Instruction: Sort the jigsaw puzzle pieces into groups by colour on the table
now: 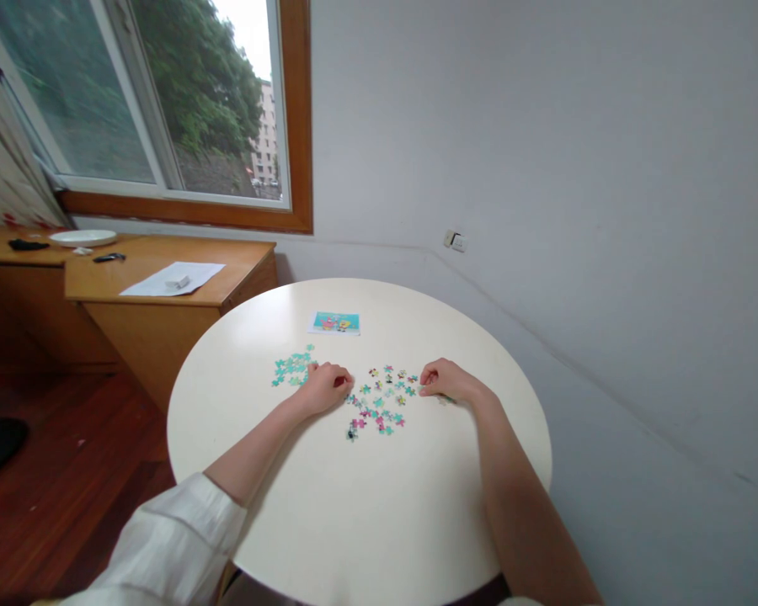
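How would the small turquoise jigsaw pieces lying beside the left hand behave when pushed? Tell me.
The small turquoise jigsaw pieces look thin, so they would probably be light. Lying flat, they seem unlikely to roll. The round white table looks smooth and they appear loose, so they would likely slide and scatter.

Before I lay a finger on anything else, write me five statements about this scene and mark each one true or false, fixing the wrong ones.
1. The picture card lies on the round table, farther out than the left hand and the right hand. True.
2. The puzzle is one finished picture. False: many puzzle pieces lie scattered.
3. A group of mostly turquoise pieces is beside the left hand. True.
4. The right hand rests on the picture card. False: it is well apart from it, beside the mixed-colour pieces.
5. A white plate sits on the wooden furniture below the window. True.
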A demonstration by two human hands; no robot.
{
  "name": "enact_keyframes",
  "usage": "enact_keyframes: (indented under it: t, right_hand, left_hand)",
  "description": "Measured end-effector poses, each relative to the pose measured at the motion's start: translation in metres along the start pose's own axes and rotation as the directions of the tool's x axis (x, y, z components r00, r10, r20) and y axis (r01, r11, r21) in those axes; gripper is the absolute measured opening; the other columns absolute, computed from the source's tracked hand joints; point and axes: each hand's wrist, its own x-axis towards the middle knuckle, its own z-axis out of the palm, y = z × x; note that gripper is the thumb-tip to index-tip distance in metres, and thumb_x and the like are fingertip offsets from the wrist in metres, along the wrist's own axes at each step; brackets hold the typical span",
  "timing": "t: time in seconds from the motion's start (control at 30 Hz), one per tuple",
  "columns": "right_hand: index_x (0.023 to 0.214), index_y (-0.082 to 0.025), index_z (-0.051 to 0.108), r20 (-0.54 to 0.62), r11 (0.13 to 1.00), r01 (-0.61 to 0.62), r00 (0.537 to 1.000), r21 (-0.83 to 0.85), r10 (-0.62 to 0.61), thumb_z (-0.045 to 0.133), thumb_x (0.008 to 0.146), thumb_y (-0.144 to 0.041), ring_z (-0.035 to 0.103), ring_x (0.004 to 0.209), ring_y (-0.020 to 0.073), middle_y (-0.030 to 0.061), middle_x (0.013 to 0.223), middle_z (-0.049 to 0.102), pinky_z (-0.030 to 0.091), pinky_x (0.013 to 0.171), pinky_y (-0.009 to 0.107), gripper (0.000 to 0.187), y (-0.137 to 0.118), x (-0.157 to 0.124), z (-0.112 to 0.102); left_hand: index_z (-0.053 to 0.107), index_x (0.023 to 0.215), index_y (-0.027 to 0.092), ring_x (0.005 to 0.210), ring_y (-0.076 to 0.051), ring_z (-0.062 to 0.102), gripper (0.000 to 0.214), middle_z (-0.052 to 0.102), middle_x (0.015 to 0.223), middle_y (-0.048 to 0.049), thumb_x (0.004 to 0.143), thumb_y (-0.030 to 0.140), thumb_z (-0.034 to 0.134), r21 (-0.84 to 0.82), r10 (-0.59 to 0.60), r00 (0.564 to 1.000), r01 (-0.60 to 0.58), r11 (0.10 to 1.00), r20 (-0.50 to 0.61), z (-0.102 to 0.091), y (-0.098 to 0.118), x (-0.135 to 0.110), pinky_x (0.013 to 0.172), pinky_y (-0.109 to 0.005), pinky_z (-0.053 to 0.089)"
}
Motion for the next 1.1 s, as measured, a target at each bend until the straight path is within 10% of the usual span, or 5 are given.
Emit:
enact_keyframes:
  t: [0.37,0.8,1.1]
  right_hand:
    - [0.064,-0.013,0.058,-0.013,0.927,0.131,0.991,0.352,-0.135,0.072,0.053,-0.032,0.049,0.052,0.0088,-0.0005,0.055,0.056,0.036,0.05,0.021,0.026,-0.033,-0.009,0.006]
    - [0.07,-0.013,0.062,-0.082,0.79,0.295,0.951,0.537,-0.3,0.071,0.057,-0.042,0.052,0.059,0.0108,0.0013,0.064,0.06,0.039,0.056,0.024,0.033,-0.083,0.008,0.072]
    - [0.073,-0.014,0.065,-0.222,0.888,0.3,0.947,0.349,-0.232,0.06,0.067,-0.031,0.055,0.063,0.0122,0.0025,0.067,0.063,0.042,0.061,0.025,0.019,-0.075,0.012,0.063]
  left_hand:
    - [0.067,0.077,0.018,0.077,-0.017,0.058,0.025,0.069,0.08,-0.0036,0.079,0.026,0.044,-0.062,-0.027,0.997,0.022,0.998,-0.077,0.002,0.003,0.001,0.086,-0.036,0.033]
    - [0.063,0.072,0.016,0.061,-0.011,0.051,0.034,0.062,0.063,0.001,0.081,0.042,0.043,-0.294,0.087,0.992,-0.11,0.949,-0.089,0.008,0.006,-0.001,0.065,-0.022,0.038]
    - [0.061,0.071,0.015,0.071,-0.018,0.055,0.028,0.063,0.073,-0.0051,0.083,0.03,0.041,-0.036,-0.199,0.948,0.196,0.98,-0.249,-0.005,-0.026,0.018,0.07,-0.031,0.034]
